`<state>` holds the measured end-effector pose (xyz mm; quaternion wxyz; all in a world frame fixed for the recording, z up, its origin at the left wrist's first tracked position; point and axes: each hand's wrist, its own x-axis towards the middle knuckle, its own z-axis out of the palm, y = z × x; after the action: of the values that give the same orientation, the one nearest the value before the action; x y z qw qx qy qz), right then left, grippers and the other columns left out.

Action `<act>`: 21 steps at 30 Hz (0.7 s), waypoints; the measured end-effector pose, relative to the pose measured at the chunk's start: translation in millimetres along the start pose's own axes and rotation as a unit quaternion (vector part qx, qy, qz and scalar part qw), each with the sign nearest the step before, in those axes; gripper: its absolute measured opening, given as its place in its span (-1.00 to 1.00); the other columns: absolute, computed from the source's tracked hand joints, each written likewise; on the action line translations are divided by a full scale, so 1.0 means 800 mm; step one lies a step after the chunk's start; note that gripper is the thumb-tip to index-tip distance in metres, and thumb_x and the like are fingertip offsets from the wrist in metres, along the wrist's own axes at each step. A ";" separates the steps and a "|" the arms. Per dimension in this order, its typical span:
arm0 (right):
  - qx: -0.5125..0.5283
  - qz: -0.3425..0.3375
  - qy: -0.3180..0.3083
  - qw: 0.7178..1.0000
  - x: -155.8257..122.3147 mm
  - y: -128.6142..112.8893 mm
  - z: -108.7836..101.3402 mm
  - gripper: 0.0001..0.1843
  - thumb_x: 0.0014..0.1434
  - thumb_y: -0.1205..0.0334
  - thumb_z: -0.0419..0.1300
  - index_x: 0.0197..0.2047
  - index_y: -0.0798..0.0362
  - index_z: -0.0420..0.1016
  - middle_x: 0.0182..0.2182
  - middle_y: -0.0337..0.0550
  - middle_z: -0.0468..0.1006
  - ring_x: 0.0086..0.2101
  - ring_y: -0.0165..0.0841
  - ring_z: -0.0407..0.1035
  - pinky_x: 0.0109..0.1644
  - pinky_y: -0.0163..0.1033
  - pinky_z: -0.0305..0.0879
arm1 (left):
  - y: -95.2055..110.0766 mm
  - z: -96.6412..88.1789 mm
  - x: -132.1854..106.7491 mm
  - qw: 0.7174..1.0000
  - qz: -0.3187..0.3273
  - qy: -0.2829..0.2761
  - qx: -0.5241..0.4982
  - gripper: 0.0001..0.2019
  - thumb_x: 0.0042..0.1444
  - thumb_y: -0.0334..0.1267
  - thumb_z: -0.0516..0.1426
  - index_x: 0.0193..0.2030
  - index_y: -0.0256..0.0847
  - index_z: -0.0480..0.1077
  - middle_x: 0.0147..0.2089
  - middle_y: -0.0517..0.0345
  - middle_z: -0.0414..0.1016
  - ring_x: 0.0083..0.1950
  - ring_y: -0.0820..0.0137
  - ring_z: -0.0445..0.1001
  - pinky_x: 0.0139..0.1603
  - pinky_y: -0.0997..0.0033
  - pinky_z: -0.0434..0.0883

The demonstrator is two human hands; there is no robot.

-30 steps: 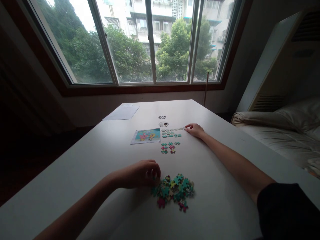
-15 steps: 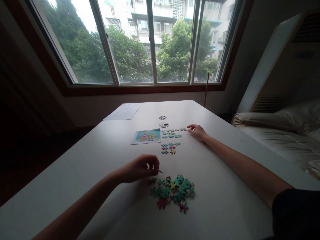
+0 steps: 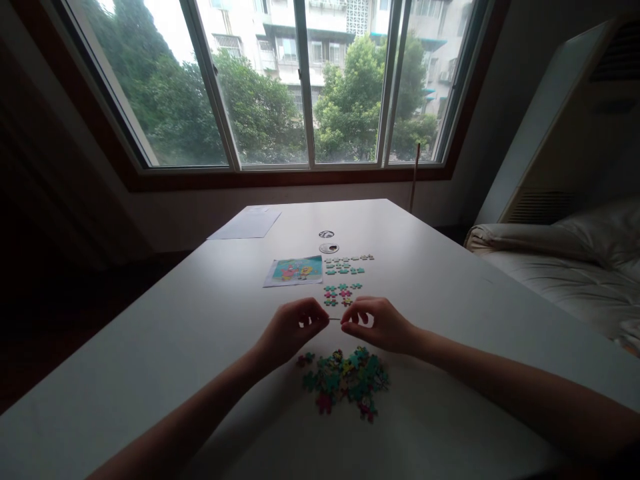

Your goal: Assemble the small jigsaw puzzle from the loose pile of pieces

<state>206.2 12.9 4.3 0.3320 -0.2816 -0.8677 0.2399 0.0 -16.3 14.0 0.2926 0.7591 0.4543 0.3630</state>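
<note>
Here, the white tabletop [image 3: 210, 300] carries a printed picture [image 3: 296, 270], with sorted pieces [image 3: 345, 293] in rows just to its right. Nearer you lies a loose puzzle pile [image 3: 331, 383]. Between pile and rows, your left hand [image 3: 290, 327] pinches one end of a thin puzzle piece [image 3: 335, 319] — seen edge-on — while your right hand [image 3: 381, 323] has its fingertips at the other end; whether they grip it, I cannot tell.

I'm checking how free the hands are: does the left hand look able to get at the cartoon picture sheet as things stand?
Probably yes: the picture sheet lies just beyond the left hand, with nothing visible standing between, though that hand's grip has a puzzle piece.
</note>
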 end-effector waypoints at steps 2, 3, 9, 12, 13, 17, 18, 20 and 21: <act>0.005 0.005 0.013 1.000 -0.001 -0.003 0.002 -0.84 0.05 0.17 0.15 -0.39 0.08 0.45 -0.51 -0.22 0.41 -0.51 -0.50 0.23 -0.42 -0.38 0.19 | 0.007 0.000 -0.002 0.998 0.033 0.010 0.055 -0.90 0.02 -0.31 0.09 -0.44 -0.29 0.37 -0.48 0.18 0.41 -0.46 0.50 0.30 -0.42 0.49 0.28; 0.006 0.007 0.021 1.000 0.000 -0.003 0.002 -0.85 0.05 0.17 0.15 -0.39 0.08 0.45 -0.51 -0.22 0.41 -0.51 -0.50 0.23 -0.42 -0.38 0.19 | 0.009 0.000 -0.003 0.996 0.049 0.013 0.072 -0.91 0.02 -0.33 0.08 -0.44 -0.28 0.36 -0.47 0.18 0.41 -0.45 0.50 0.31 -0.41 0.49 0.28; 0.007 0.011 0.053 0.999 0.002 -0.001 0.002 -0.87 0.04 0.19 0.16 -0.38 0.07 0.44 -0.53 -0.23 0.40 -0.51 -0.50 0.22 -0.43 -0.38 0.20 | 0.013 0.000 -0.004 0.989 0.107 0.013 0.098 -0.92 0.02 -0.39 0.06 -0.45 -0.26 0.35 -0.43 0.16 0.39 -0.42 0.50 0.31 -0.42 0.52 0.29; 0.005 -0.001 0.064 0.998 0.002 -0.003 0.001 -0.87 0.04 0.19 0.16 -0.36 0.06 0.44 -0.51 -0.22 0.40 -0.51 -0.49 0.23 -0.43 -0.37 0.21 | 0.012 0.000 -0.005 0.989 0.108 0.011 0.103 -0.92 0.03 -0.39 0.06 -0.45 -0.26 0.34 -0.44 0.16 0.38 -0.42 0.51 0.30 -0.42 0.52 0.28; 0.004 -0.007 0.064 0.998 0.002 -0.003 0.000 -0.88 0.04 0.20 0.15 -0.35 0.06 0.44 -0.51 -0.22 0.40 -0.50 -0.49 0.24 -0.42 -0.37 0.21 | 0.012 0.000 -0.005 0.989 0.107 0.011 0.104 -0.91 0.03 -0.38 0.06 -0.45 -0.25 0.34 -0.44 0.16 0.38 -0.42 0.51 0.30 -0.42 0.51 0.29; 0.001 -0.025 0.061 0.998 0.001 -0.002 0.002 -0.91 0.05 0.24 0.14 -0.37 0.06 0.44 -0.50 -0.22 0.41 -0.51 -0.50 0.24 -0.41 -0.37 0.22 | 0.012 0.000 -0.005 0.989 0.106 0.006 0.101 -0.92 0.03 -0.37 0.06 -0.45 -0.26 0.34 -0.43 0.15 0.39 -0.42 0.50 0.31 -0.41 0.51 0.30; -0.001 -0.027 0.063 0.998 0.000 -0.002 0.002 -0.91 0.05 0.25 0.14 -0.37 0.06 0.44 -0.50 -0.22 0.41 -0.51 -0.50 0.24 -0.41 -0.37 0.22 | 0.013 0.000 -0.005 0.989 0.107 0.005 0.100 -0.92 0.03 -0.37 0.06 -0.44 -0.26 0.35 -0.43 0.15 0.40 -0.41 0.50 0.31 -0.41 0.50 0.30; -0.011 -0.035 0.067 0.997 0.000 -0.002 0.003 -0.93 0.04 0.27 0.14 -0.38 0.05 0.43 -0.50 -0.23 0.42 -0.51 -0.50 0.23 -0.39 -0.36 0.22 | 0.013 0.001 -0.005 0.989 0.112 0.004 0.099 -0.92 0.03 -0.38 0.06 -0.44 -0.26 0.35 -0.42 0.14 0.40 -0.41 0.49 0.32 -0.40 0.50 0.31; -0.020 -0.041 0.068 0.997 -0.001 -0.002 0.004 -0.93 0.04 0.28 0.14 -0.38 0.05 0.43 -0.50 -0.23 0.42 -0.51 -0.50 0.23 -0.38 -0.35 0.21 | 0.014 0.001 -0.005 0.989 0.114 0.004 0.097 -0.92 0.03 -0.38 0.06 -0.44 -0.26 0.36 -0.42 0.14 0.41 -0.40 0.49 0.33 -0.39 0.49 0.31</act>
<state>204.0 10.6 3.1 0.3946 -0.2678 -0.8585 0.1887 4.7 -24.7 20.9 0.1720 0.8295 0.3988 0.3513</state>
